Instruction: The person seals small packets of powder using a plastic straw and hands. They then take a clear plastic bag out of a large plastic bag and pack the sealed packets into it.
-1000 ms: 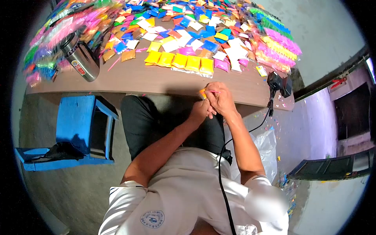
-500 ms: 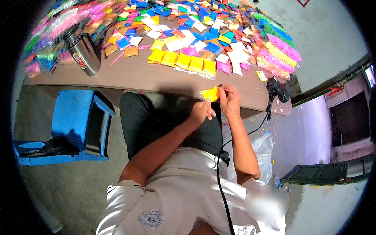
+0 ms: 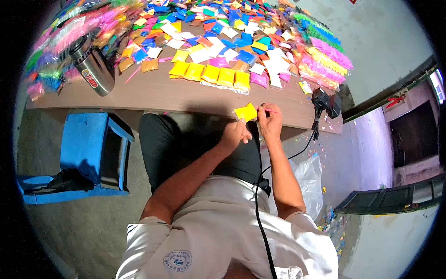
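Over the near edge of the table, my left hand [image 3: 235, 135] pinches a small yellow packet [image 3: 246, 112] by its lower corner. Just right of it, my right hand [image 3: 271, 123] is closed on a thin pink stick [image 3: 273, 111] that pokes out to the right. A narrow gap lies between the right fingertips and the packet. Beyond both hands, a row of yellow packets [image 3: 210, 74] lies on the table, with a silvery edge showing under part of it.
Many small coloured packets [image 3: 213, 28] cover the far side of the brown table [image 3: 153, 95]. A steel flask [image 3: 95, 69] stands at left; a black device [image 3: 325, 101] with a cable sits at right. A blue stool [image 3: 83, 144] and a clear plastic bag [image 3: 307, 181] are below.
My right fingers have come slightly away from the yellow packet, which now lies flatter and shows more of its face. The whole view has shifted a little.
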A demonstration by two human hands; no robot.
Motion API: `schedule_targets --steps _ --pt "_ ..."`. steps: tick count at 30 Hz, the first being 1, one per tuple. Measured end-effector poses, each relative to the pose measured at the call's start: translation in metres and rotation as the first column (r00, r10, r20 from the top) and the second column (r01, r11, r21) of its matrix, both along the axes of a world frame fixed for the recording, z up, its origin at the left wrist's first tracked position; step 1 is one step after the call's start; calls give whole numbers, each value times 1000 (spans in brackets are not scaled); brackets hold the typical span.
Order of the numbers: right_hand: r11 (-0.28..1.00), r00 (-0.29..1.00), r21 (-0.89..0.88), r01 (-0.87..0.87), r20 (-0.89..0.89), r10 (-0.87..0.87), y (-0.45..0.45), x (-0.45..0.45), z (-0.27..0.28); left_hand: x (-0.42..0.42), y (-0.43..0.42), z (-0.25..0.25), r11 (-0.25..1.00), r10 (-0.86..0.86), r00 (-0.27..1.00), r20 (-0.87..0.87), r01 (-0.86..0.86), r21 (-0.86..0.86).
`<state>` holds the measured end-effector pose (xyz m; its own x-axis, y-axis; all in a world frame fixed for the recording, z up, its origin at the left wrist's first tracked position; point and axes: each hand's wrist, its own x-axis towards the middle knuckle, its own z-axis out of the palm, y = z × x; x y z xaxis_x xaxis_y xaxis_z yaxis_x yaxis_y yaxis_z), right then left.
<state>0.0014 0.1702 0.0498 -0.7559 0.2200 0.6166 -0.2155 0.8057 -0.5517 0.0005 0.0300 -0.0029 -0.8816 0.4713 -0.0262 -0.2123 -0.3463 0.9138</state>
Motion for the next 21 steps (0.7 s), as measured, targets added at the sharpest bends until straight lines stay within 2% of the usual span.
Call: schedule_targets --steps 2,3,5,9,11,14,15,16,18,19,20,21 --pt "948 996 -315 -50 55 71 -1 0 0 1 -3 -5 998 -27 1000 -5 26 -65" --pt "947 996 -317 -49 59 72 -6 2 2 2 -4 -6 997 -26 1000 -2 26 -66" --pt "967 976 -133 -217 -30 215 -20 8 12 3 -2 -7 1000 -16 1000 -11 16 -5" --pt "989 989 -37 -145 20 146 -13 -9 4 0 -1 2 998 -15 1000 -21 16 61" --pt "994 961 -67 -85 258 100 -9 -15 7 0 -1 6 1000 2 997 -74 -1 13" --pt "994 986 -102 28 169 -11 -1 -25 0 0 1 -1 1000 13 1000 -19 -13 5" --pt "980 963 -196 15 267 39 6 -26 7 1 -1 -3 1000 13 1000 -20 -13 8" --pt "981 963 -192 11 266 42 6 -26 9 0 -4 -5 999 13 1000 -22 -14 -49" --pt "916 986 -381 -125 53 157 3 -9 11 1 -5 -8 994 10 1000 -15 -11 -111" --pt "883 954 -451 -131 185 236 2 2 14 1 -4 -8 998 23 1000 -12 -24 -67" --pt "883 955 -451 -127 187 232 -1 8 8 2 -3 -7 999 37 999 -13 -37 -20" --pt "935 969 -302 -187 99 226 -6 10 2 2 -1 -5 999 35 999 -15 -35 -18"
